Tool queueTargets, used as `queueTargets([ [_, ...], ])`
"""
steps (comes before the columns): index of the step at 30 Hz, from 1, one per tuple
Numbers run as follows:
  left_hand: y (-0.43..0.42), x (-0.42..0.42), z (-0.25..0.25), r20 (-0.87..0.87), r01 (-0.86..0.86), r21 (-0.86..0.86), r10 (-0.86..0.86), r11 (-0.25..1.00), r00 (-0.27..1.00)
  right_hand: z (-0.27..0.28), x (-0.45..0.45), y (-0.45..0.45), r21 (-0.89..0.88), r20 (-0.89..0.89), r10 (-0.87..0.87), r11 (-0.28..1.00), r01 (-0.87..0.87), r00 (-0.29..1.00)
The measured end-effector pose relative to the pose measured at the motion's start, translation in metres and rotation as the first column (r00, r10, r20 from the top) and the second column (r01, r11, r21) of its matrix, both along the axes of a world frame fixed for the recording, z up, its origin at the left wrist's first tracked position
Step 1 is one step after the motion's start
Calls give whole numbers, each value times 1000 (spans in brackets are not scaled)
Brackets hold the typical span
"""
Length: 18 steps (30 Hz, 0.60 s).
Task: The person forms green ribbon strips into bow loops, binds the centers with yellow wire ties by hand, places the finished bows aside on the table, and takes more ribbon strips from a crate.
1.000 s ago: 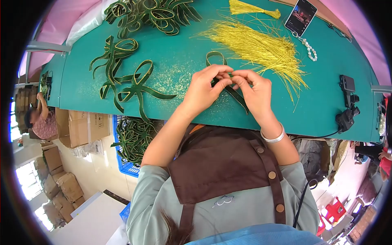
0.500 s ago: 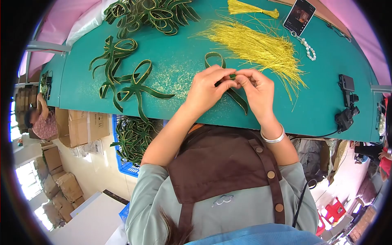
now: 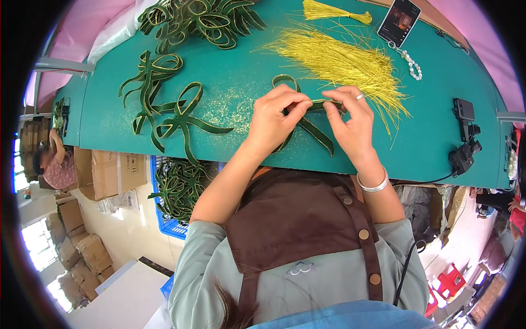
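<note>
A dark green ribbon with gold edges [image 3: 316, 136] is looped between my hands, its loop up beyond my fingers and a tail slanting down to the right. My left hand [image 3: 278, 116] pinches it at the middle with thumb and forefinger. Thumb and fingers of my right hand [image 3: 350, 118], with a ring and a silver bangle, close on the ribbon a little to the right. Gold wire strands [image 3: 345, 63] lie loose just beyond my right hand. Two looped ribbon pieces [image 3: 186, 119] rest left of my hands, beside scattered gold glitter.
On the green table [image 3: 427, 126] are a ribbon pile [image 3: 203, 22], a wire bundle [image 3: 334, 12], a phone [image 3: 399, 23] with beads, and black devices [image 3: 464, 159]. Below the edge stands a blue crate [image 3: 174, 227] of ribbons. Another person [image 3: 59, 167] works far left.
My right hand has moved right and slightly away from my left hand, its fingers spreading wider. More of the ribbon now shows between the hands.
</note>
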<state>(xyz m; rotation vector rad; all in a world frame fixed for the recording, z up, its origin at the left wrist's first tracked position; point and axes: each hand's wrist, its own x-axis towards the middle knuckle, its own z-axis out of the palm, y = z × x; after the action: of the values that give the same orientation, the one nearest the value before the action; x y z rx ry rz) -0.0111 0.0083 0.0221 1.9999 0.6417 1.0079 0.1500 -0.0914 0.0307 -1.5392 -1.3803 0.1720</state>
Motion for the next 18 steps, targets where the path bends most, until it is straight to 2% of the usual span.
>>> queueTargets([
  [3,0,0,2,-17,0,-7,0,1000,1000,-11,3,5,32,95,-33,999,30,995],
  [7,0,-2,1,-6,-4,10,4,1000,1000,-8,-1,7,9,83,-16,1000,15,996],
  [9,-1,-2,8,34,-191,318,190,929,981,-3,-6,5,-1,-7,-7,1000,7,1000],
  [10,-5,-9,11,34,-191,318,190,929,981,1,-9,4,-2,-6,-7,1000,7,1000],
  [11,-13,-22,15,-93,-194,92,203,977,975,5,-12,1,3,33,19,1000,-19,999],
  [12,-17,-32,18,-220,-216,-138,183,967,958,8,-17,-1,7,71,45,999,-45,997],
  [13,-18,-39,20,-221,-218,-139,184,966,958,9,-22,-3,6,69,47,999,-47,997],
  [14,-20,-45,21,-229,-95,-496,-25,863,973,9,-29,-5,21,118,93,995,-96,989],
  [15,-20,-50,24,-157,13,-784,-219,621,963,10,-36,-6,35,167,139,989,-147,976],
  [16,-17,-53,27,-106,21,-879,-239,476,965,5,-43,-7,47,185,166,983,-177,969],
  [17,-11,-58,26,-109,16,-879,-233,477,966,2,-49,-7,49,182,171,982,-182,968],
  [18,-4,-61,25,-58,46,-906,-231,422,971,0,-55,-8,57,230,173,980,-191,958],
])
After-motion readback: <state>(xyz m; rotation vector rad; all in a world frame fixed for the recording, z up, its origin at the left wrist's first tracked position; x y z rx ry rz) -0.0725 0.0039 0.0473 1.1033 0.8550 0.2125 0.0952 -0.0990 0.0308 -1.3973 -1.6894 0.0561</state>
